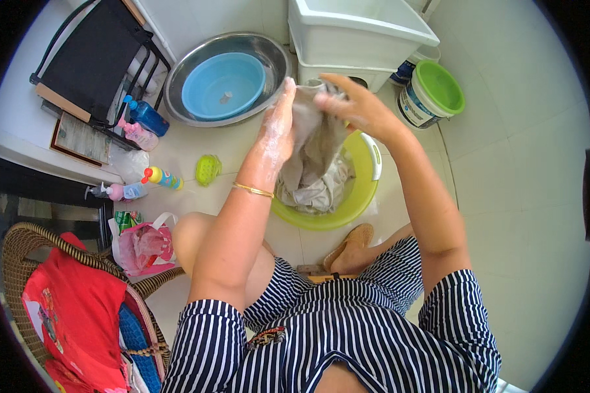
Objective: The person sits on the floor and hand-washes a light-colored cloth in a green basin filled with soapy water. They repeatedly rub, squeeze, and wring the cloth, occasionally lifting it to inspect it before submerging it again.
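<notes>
A wet grey-beige cloth (pixel 309 142) hangs between my two hands above a lime-green plastic basin (pixel 319 222). My left hand (pixel 278 123) has white suds on it and holds the cloth's left side, its fingers pointing up and away from me. On the other side, my right hand (pixel 361 109) is blurred by motion, with the cloth's upper edge between its thumb and fingers. The cloth's lower part reaches down into the basin. More pale wet fabric (pixel 319 194) lies bunched in there. My left forearm hides part of the basin's left rim.
A blue basin (pixel 214 105) sits inside a steel basin (pixel 177 105) at the far left. Beyond stands a white plastic washtub (pixel 354 46), beside a green-lidded bucket (pixel 440 88). Leftward are a green soap dish (pixel 208 170), several bottles (pixel 163 178), a folded chair (pixel 91 54) and a wicker chair (pixel 17 255).
</notes>
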Demonstrator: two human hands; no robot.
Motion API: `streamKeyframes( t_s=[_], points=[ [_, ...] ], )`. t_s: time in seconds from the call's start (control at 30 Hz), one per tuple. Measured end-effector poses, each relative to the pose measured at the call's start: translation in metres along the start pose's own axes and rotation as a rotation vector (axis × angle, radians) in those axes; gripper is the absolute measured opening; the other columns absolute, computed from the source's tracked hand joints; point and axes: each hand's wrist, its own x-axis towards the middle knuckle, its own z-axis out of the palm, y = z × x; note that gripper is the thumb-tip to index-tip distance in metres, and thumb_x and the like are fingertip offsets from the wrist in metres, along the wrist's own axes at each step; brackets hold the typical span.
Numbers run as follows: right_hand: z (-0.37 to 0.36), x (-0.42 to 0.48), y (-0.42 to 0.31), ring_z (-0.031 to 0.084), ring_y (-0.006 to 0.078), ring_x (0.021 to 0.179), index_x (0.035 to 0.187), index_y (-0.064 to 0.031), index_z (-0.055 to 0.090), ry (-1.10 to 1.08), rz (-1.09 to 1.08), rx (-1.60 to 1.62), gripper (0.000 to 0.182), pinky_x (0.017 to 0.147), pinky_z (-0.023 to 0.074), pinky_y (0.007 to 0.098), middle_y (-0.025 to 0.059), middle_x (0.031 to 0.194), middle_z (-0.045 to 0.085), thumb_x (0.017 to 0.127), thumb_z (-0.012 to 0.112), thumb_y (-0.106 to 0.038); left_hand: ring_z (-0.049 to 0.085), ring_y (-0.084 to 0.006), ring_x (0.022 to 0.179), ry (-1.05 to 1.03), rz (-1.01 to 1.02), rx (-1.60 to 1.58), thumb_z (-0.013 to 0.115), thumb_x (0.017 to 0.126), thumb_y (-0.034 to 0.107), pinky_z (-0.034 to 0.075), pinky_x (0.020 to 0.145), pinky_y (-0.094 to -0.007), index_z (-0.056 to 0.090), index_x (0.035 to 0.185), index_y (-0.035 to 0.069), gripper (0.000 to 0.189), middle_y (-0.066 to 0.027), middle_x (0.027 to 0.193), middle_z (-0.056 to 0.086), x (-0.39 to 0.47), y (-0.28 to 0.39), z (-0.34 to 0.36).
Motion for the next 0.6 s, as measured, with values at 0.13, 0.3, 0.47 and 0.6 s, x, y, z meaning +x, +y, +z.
streamKeyframes(
  t_s=[0.13, 0.3, 0.47, 0.6],
  points=[
    [-0.008, 0.013, -0.012, 0.067, 0.0210, 0.086, 0.121, -0.0058, 0.058, -0.201, 0.065, 0.114, 0.056, 0.058, 0.0577, 0.0319, 0.0108, 0.103, 0.068, 0.079, 0.081, -0.034, 0.054, -0.0193, 0.118, -0.257, -0.010, 0.029, 0.038, 0.103, 0.053, 0.037, 0.104, -0.0379, 0.053, 0.132, 0.002, 0.061, -0.0080, 0.123, 0.063, -0.007, 0.008, 0.005],
    [0.001, 0.009, -0.021, 0.065, 0.0190, 0.094, 0.102, -0.0051, 0.064, 0.244, -0.349, 0.304, 0.029, 0.076, 0.0526, 0.0317, 0.0089, 0.096, 0.066, 0.083, 0.078, -0.021, 0.053, -0.0254, 0.121, 0.132, 0.124, 0.002, 0.043, 0.100, 0.057, 0.038, 0.104, -0.0430, 0.049, 0.138, 0.002, 0.067, -0.0129, 0.134, 0.057, -0.020, 0.013, 0.005],
    [0.070, -0.060, -0.007, 0.057, 0.0340, 0.113, 0.095, -0.0072, 0.067, 0.136, -0.253, -0.009, 0.025, 0.093, 0.0447, 0.0423, 0.0162, 0.119, 0.060, 0.077, 0.076, -0.023, 0.048, -0.0247, 0.128, -0.178, -0.198, -0.894, 0.044, 0.100, 0.055, 0.043, 0.103, -0.0469, 0.042, 0.143, 0.005, 0.066, -0.0150, 0.138, 0.051, -0.014, -0.107, -0.040],
    [0.128, -0.108, 0.025, 0.062, 0.0367, 0.095, 0.089, -0.0068, 0.067, 0.005, -0.234, -0.100, 0.024, 0.082, 0.0483, 0.0442, 0.0154, 0.096, 0.065, 0.078, 0.075, -0.026, 0.047, -0.0246, 0.131, 0.025, -0.159, -1.199, 0.045, 0.104, 0.040, 0.044, 0.106, -0.0397, 0.038, 0.147, 0.013, 0.052, -0.0201, 0.133, 0.051, -0.014, -0.190, -0.054]
  ],
)
